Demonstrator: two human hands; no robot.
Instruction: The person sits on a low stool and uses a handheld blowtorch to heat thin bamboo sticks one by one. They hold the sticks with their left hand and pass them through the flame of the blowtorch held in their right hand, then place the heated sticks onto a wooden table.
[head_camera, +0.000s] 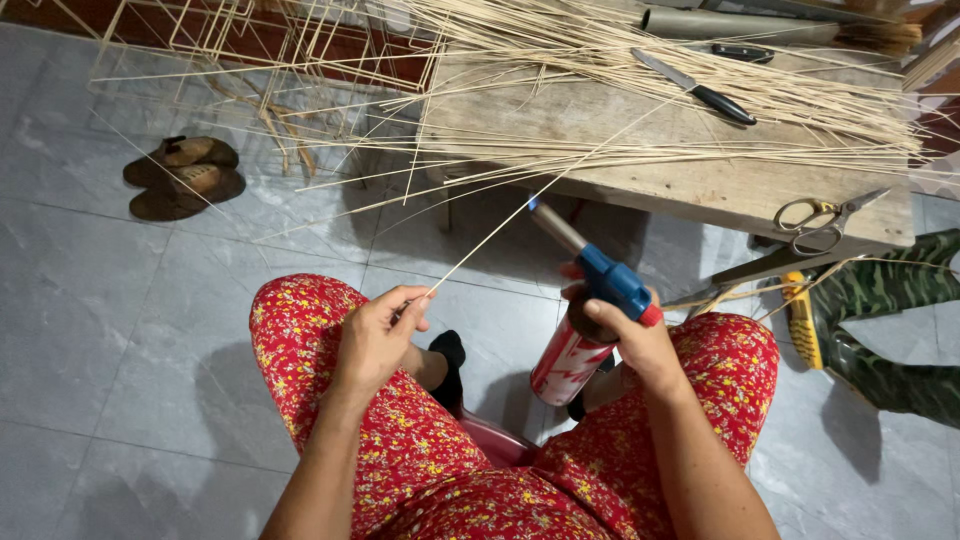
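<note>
Red floral trousers (400, 450) are filling the bottom of the view, person sitting on a pinkish stool (495, 440) over grey tile floor (100, 330)

Left hand (375, 335) is pinching the near end of a thin bamboo strip (500, 225), fingers closed tight on it. Strip's long axis is running up and to the right, away from that hand, its far part crossing just beside the torch nozzle (553, 225) and going on toward the bench

Right hand (640, 345) is wrapped around a gas torch (590, 310): blue head, red and white canister hanging below, metal nozzle pointing up-left. Grip is clamped, index finger lying over the blue head. Can't tell if a flame is burning

So nozzle tip is sitting right at the strip's mid-length, up and right of the left hand; right hand is the nearer one to that spot

Wooden bench (700, 185) ahead is carrying a pile of bamboo splints (700, 90), a black-handled knife (695, 88), scissors (825, 220) at its right edge. Brown sandals (185, 178) are lying on the floor at left, green rubber boots (880, 320) at right
</note>
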